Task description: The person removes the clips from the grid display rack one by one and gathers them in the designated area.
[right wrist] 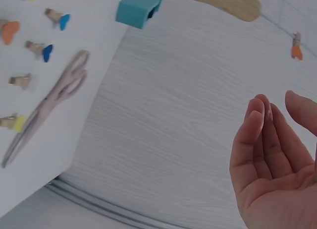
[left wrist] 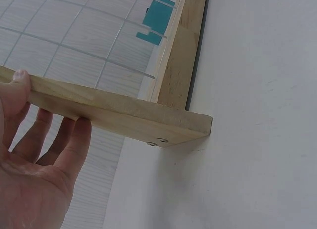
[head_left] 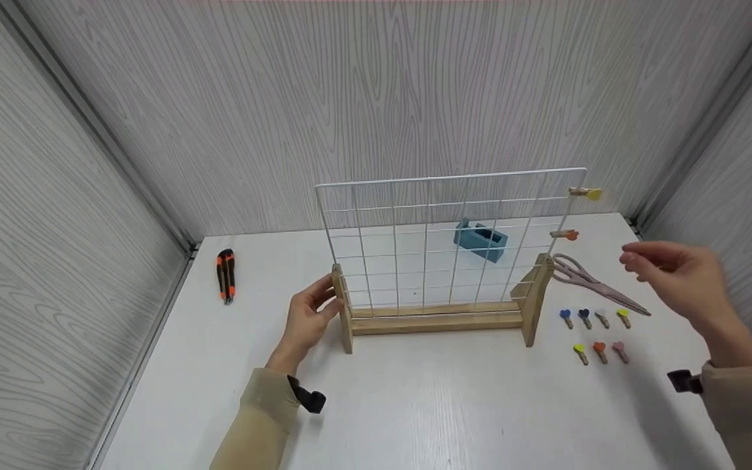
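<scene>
A white wire grid (head_left: 425, 267) stands upright in a wooden stand (head_left: 438, 323). With thumb and fingers on either side, my left hand (head_left: 307, 320) holds the stand's left side board (left wrist: 114, 110). On the grid's right edge, one above the other, are a yellow-topped mini clothespin (head_left: 588, 194) and an orange-topped one (head_left: 566, 235). My right hand (head_left: 683, 277) is in the air right of the grid, apart from it. Its fingers bend loosely, and nothing shows between them and the thumb in the right wrist view. Several heart-topped mini clothespins (head_left: 600, 351) lie in two rows below it.
Scissors (head_left: 595, 284) lie behind the clothespin rows, close to the stand's right side. Behind the grid sits a teal tape dispenser (head_left: 480, 241). A black and orange utility knife (head_left: 226, 277) lies at the table's left. Grey wood-grain panels (head_left: 376, 98) enclose the white table.
</scene>
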The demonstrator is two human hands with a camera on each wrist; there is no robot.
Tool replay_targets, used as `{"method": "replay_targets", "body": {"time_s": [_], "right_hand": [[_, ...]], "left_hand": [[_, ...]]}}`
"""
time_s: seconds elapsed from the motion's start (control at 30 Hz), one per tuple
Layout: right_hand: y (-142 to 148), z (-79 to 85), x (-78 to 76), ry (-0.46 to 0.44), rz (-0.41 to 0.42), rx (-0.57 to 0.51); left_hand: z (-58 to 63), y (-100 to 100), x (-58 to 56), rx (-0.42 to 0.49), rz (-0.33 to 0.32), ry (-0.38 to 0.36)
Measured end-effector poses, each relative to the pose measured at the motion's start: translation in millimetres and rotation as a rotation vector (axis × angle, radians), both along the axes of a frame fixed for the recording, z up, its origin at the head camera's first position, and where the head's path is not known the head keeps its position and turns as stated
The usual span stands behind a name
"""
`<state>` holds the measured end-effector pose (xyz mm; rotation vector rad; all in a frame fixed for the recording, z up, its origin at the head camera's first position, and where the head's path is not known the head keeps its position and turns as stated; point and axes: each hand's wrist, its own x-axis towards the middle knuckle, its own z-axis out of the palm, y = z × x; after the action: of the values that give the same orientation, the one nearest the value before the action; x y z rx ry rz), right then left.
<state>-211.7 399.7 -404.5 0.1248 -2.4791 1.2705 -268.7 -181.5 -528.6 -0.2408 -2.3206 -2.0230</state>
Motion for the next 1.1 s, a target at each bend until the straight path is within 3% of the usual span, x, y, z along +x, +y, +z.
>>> {"method": "replay_targets", "body": {"time_s": [0.23,0.43,0.63,0.87,0.97,1.1], "right_hand": [[-34.6,44.8,-26.5,0.122,0.051,-0.142],[-61.0,64.3,-43.7,0.196,0.079,-0.222],[-74.3,63.5,-47.8,0.260,0.125,-0.432],[-79.2,59.6,-49.6,0.306,0.143,-0.587],[-78.0,59.0,-51.1,0.353,0.169,-0.614],[-70.4,57.3,-51.0,0.396,0.159,-0.531]], "left_hand": [[0.1,-1.2,0.8,-0.020,-0.001,0.001],[-2.0,-1.7,0.5,-0.008,-0.012,0.001],[-0.4,-1.9,0.2,-0.017,-0.010,0.000],[0.1,-3.1,-0.8,-0.033,-0.002,-0.005],[-0.2,-2.7,-0.9,-0.035,-0.004,-0.007],[-1.4,-2.5,-0.3,-0.029,-0.006,-0.020]]}}
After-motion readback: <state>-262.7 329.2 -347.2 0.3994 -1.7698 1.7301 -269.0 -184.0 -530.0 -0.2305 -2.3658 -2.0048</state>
